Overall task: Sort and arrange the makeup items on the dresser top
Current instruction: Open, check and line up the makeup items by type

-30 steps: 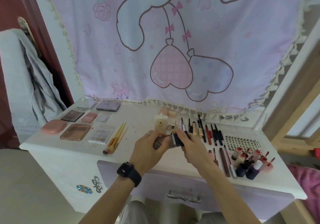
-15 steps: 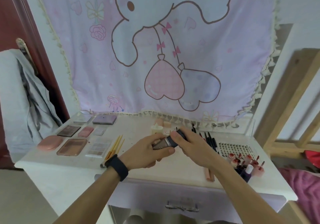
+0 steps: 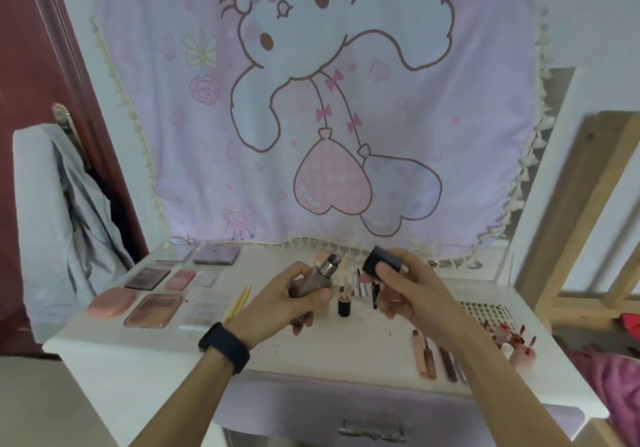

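Above the dresser (image 3: 363, 346), left hand (image 3: 284, 304) grips the foundation bottle (image 3: 313, 282); right hand (image 3: 412, 289) pinches its black cap (image 3: 381, 260) clear, probably checking the pump (image 3: 331, 262).

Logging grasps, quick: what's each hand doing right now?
Left hand: grips the uncapped brownish bottle.
Right hand: pinches the black cap, held apart from the bottle.

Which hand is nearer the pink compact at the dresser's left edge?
Left. The left hand, gripping an uncapped bottle, is right of the pink compact, beyond the brown palette; the right hand, holding the black cap, is farther right.
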Tool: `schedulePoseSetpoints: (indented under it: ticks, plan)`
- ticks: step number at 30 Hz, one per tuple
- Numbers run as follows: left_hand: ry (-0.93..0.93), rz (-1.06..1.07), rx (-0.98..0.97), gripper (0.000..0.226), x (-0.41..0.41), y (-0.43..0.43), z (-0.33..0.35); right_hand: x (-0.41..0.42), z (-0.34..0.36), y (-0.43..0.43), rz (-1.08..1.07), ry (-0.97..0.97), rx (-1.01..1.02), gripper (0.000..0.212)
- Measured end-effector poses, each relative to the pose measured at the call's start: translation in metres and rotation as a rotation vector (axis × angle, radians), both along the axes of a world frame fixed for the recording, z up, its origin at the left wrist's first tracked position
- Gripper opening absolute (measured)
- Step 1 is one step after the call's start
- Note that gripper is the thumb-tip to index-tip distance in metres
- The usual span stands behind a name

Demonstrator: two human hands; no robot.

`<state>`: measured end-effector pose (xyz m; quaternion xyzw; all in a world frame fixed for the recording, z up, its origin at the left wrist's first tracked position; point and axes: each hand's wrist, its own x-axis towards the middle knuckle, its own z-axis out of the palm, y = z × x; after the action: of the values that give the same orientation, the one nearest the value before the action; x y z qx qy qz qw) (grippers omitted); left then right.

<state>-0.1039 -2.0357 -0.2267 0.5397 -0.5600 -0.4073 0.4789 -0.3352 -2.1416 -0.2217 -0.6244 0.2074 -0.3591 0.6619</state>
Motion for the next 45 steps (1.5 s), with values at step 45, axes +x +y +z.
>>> schedulePoseSetpoints:
  ticks: [45]
  plan:
    - [-0.344,0.37,0.068,0.03,0.013,-0.022,-0.109,0.043,-0.146,0.003,-0.433,0.747,-0.541,0.039]
